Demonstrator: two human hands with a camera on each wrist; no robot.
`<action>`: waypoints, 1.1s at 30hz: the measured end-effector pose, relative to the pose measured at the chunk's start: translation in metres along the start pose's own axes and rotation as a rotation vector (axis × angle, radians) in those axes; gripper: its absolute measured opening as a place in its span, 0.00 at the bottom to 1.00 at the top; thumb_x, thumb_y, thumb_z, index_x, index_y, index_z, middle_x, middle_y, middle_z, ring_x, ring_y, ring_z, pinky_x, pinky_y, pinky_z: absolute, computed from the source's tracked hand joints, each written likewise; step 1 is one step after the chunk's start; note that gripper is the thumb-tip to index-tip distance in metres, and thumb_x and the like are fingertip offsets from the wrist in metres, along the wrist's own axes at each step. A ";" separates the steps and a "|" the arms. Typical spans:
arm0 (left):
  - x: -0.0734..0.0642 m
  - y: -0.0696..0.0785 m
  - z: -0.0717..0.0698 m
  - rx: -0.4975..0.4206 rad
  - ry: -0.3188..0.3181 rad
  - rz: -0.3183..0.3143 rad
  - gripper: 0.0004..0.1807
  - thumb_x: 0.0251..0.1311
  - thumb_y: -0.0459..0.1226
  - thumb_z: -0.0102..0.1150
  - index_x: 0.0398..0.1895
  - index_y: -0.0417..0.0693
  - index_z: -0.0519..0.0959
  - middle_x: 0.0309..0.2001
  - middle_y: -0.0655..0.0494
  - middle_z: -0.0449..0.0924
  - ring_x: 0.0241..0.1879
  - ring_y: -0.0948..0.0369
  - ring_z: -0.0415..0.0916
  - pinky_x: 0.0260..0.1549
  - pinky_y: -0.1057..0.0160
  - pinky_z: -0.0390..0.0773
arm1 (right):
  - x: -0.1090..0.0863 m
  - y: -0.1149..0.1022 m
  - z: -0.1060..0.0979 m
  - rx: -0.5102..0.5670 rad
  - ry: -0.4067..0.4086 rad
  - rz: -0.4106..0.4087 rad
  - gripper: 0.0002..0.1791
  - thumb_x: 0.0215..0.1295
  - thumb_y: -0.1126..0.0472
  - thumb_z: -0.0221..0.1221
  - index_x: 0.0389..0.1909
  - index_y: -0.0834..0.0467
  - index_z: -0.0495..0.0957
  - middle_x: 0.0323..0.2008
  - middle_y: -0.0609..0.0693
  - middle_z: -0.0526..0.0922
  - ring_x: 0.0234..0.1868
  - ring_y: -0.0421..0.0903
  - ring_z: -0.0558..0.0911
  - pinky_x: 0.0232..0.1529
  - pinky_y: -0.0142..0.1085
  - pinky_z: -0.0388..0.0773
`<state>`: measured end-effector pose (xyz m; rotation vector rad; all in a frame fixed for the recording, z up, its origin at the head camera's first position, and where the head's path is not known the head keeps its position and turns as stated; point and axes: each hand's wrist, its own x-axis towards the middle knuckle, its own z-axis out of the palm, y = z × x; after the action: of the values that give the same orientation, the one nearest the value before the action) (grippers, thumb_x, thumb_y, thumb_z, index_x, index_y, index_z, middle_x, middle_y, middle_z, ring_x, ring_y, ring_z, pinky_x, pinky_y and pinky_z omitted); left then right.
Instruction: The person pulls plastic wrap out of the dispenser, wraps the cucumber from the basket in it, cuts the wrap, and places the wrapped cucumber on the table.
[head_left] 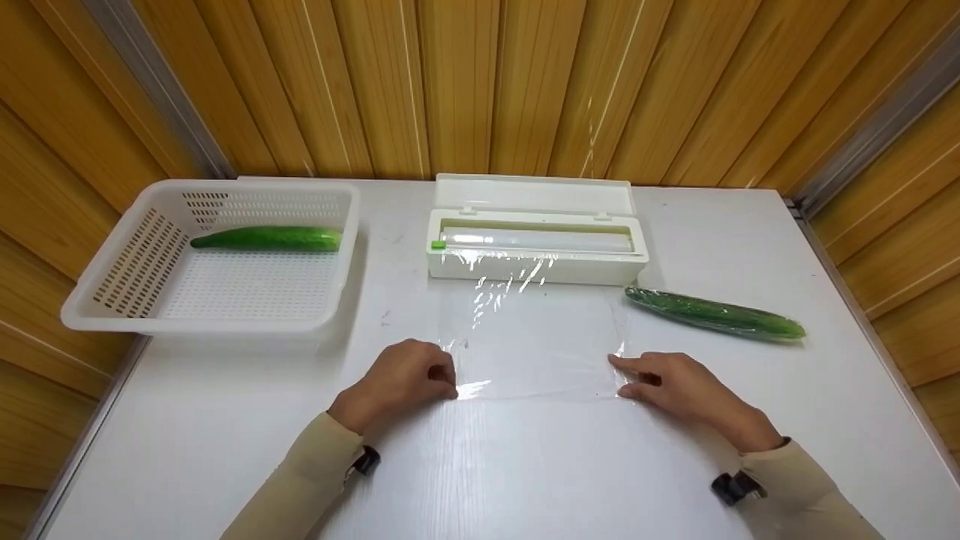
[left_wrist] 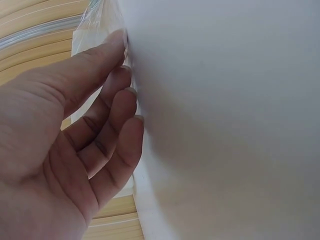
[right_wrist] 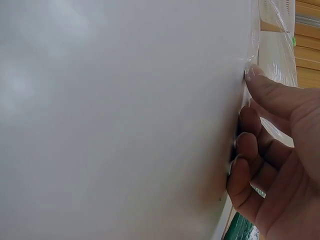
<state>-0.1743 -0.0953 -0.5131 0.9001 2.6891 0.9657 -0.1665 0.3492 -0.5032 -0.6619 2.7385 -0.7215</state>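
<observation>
A sheet of clear plastic wrap (head_left: pixel 540 337) runs from its dispenser (head_left: pixel 536 268) toward the front of the white table. My left hand (head_left: pixel 409 375) pinches the sheet's near left corner between thumb and curled fingers. At the near right corner, my right hand (head_left: pixel 679 386) touches the sheet's edge, its thumb and index fingertips apart. Both wrist views show fingertips down at the table surface, with the thumb (left_wrist: pixel 95 67) of the left and the thumb (right_wrist: pixel 275 95) of the right at the wrap. The dispenser's lid (head_left: pixel 532 193) stands raised, showing the roll (head_left: pixel 536 239) inside.
A white perforated basket (head_left: pixel 199 324) at the left holds an unwrapped cucumber (head_left: pixel 266 238). Right of the dispenser lies a cucumber in clear wrap (head_left: pixel 712 313). Wood-look panels (head_left: pixel 495 90) stand behind the table (head_left: pixel 487 472). A green slider (head_left: pixel 438 245) sits on the dispenser's left end.
</observation>
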 end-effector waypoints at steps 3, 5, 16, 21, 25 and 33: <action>0.002 -0.002 0.000 0.007 0.002 0.001 0.07 0.57 0.37 0.80 0.28 0.56 0.88 0.28 0.71 0.80 0.30 0.68 0.75 0.35 0.63 0.77 | 0.001 0.002 -0.002 0.029 -0.001 -0.022 0.29 0.70 0.49 0.71 0.69 0.54 0.81 0.43 0.42 0.86 0.38 0.38 0.74 0.41 0.35 0.72; 0.001 -0.002 0.000 0.002 0.002 0.001 0.07 0.56 0.36 0.81 0.28 0.56 0.88 0.28 0.72 0.81 0.30 0.68 0.75 0.35 0.63 0.78 | 0.001 0.003 -0.002 0.046 -0.006 -0.026 0.30 0.69 0.48 0.71 0.69 0.54 0.81 0.44 0.43 0.87 0.39 0.38 0.74 0.41 0.34 0.72; 0.002 -0.004 -0.002 -0.072 -0.022 -0.045 0.08 0.57 0.34 0.80 0.28 0.55 0.88 0.28 0.71 0.82 0.31 0.69 0.77 0.37 0.62 0.79 | 0.001 0.004 0.001 0.052 0.017 -0.021 0.31 0.67 0.51 0.73 0.69 0.51 0.81 0.34 0.39 0.77 0.36 0.38 0.73 0.39 0.34 0.70; 0.002 -0.005 -0.001 -0.078 -0.029 -0.053 0.08 0.57 0.35 0.80 0.28 0.55 0.88 0.28 0.71 0.82 0.30 0.68 0.77 0.36 0.62 0.78 | 0.002 0.006 0.004 0.051 0.037 -0.065 0.39 0.65 0.49 0.74 0.76 0.48 0.73 0.32 0.38 0.74 0.33 0.37 0.72 0.35 0.34 0.70; 0.001 -0.004 -0.002 -0.073 -0.025 -0.044 0.08 0.57 0.35 0.80 0.28 0.55 0.87 0.28 0.71 0.82 0.30 0.68 0.77 0.35 0.63 0.78 | 0.004 0.007 0.002 0.021 0.022 -0.077 0.45 0.65 0.49 0.74 0.82 0.46 0.66 0.32 0.38 0.74 0.33 0.36 0.72 0.37 0.34 0.70; 0.001 -0.005 -0.002 -0.078 -0.028 -0.040 0.08 0.58 0.35 0.79 0.29 0.55 0.87 0.28 0.71 0.81 0.30 0.68 0.76 0.35 0.63 0.77 | 0.013 0.004 -0.009 0.000 -0.100 -0.032 0.48 0.65 0.48 0.75 0.83 0.51 0.63 0.27 0.39 0.69 0.29 0.36 0.67 0.33 0.34 0.66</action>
<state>-0.1777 -0.0989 -0.5144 0.8356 2.6166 1.0338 -0.1827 0.3498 -0.4989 -0.7236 2.6430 -0.6758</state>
